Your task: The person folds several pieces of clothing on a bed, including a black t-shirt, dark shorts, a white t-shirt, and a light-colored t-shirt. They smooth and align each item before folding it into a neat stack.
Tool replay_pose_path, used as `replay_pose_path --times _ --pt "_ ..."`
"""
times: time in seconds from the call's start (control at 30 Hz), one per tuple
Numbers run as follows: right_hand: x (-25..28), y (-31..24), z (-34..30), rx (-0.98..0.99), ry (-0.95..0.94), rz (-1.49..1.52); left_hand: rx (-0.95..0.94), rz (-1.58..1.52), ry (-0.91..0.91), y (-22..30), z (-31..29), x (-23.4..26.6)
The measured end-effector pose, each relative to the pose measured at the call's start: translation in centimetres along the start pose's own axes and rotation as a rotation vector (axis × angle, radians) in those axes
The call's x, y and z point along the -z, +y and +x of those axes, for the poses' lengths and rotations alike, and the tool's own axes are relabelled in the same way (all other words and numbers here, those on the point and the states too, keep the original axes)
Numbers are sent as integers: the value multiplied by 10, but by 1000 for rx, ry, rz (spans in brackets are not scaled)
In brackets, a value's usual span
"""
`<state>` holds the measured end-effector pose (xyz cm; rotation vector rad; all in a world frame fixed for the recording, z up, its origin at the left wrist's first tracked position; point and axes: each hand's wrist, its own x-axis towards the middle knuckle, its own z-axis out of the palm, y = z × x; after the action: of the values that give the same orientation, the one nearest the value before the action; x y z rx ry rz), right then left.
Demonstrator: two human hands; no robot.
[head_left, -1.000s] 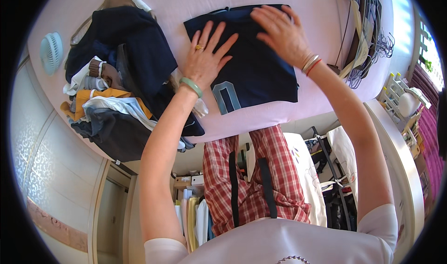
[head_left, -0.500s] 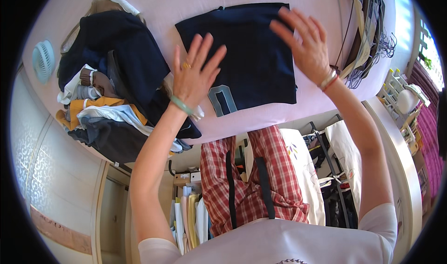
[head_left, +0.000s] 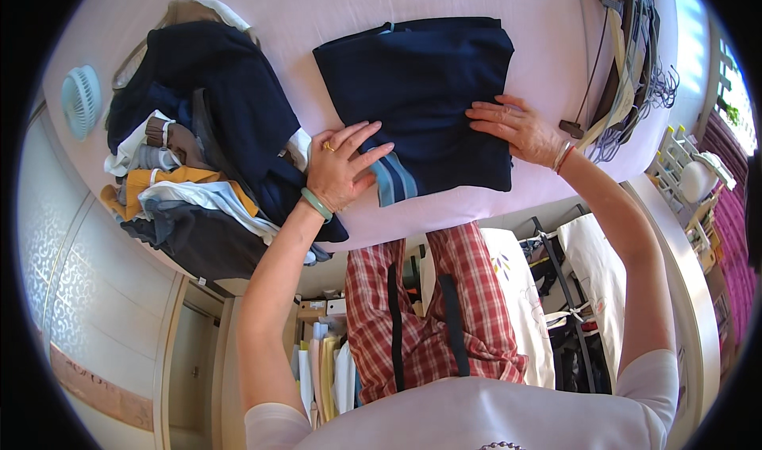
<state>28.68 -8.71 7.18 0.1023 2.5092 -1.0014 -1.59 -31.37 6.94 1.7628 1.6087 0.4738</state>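
A navy garment (head_left: 421, 77), folded into a rough rectangle, lies on the pink bed sheet in front of me. Light blue stripes (head_left: 397, 178) show at its near left corner. My left hand (head_left: 345, 164), with a ring and a green bangle, rests on the garment's left edge, fingers apart. On the right edge my right hand (head_left: 516, 132) lies with its fingers stretched inward over the cloth. Both hands touch the fabric; neither is seen wrapped round it. Some creases run across the cloth between them.
A heap of mixed clothes (head_left: 198, 125) fills the bed's left side, beside a small pale blue fan (head_left: 81, 101). Several hangers (head_left: 623, 69) lie bunched at the right. Below the bed edge are white fabric covers (head_left: 520, 299) and upright folders (head_left: 325, 371).
Both hands have come down from above the garment onto its side edges. The cloth has shifted slightly nearer, and its near left corner now shows blue stripes instead of a grey outlined shape.
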Motion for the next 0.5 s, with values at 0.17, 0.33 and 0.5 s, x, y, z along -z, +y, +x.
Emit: replay_pose_path --times 0.17,0.33,0.5 --pt "6 -4 5 -521 261 530 619 -593 104 -9 12 11" --pt "10 6 16 -651 561 910 581 -812 331 9 20 2" --pt "15 -20 37 -766 661 529 716 -906 502 13 32 -7"
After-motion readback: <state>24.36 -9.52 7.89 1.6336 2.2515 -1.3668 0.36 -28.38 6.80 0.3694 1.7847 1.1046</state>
